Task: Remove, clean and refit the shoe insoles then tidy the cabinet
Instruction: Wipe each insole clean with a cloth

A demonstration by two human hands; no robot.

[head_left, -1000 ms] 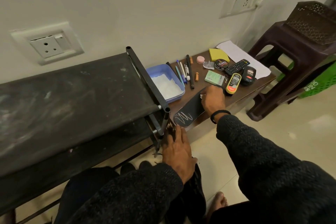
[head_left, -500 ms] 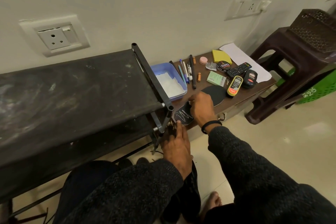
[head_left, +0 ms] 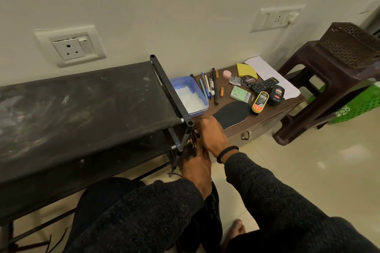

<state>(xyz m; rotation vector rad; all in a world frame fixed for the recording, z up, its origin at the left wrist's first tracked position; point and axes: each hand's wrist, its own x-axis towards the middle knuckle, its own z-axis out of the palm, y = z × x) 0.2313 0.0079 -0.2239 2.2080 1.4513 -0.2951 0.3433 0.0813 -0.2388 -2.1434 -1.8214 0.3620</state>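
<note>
1. On the brown worktop lies the black insole, its near end hidden under the right hand.
2. Left hand is lower, beside the rack; the grip of both hands cannot be told.
3. Floor is pale tile.

We are reading "Cherry" on the lid of the round black polish tin lying on the brown cabinet top. We are finding the print on the yellow-capped bottle, the green packet and the green crate too small or too cut off to make out.

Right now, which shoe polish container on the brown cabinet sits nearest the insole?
The yellow-and-black polish bottle, lying right beside the insole tip. The black bottle and round tin lie farther back.
</note>
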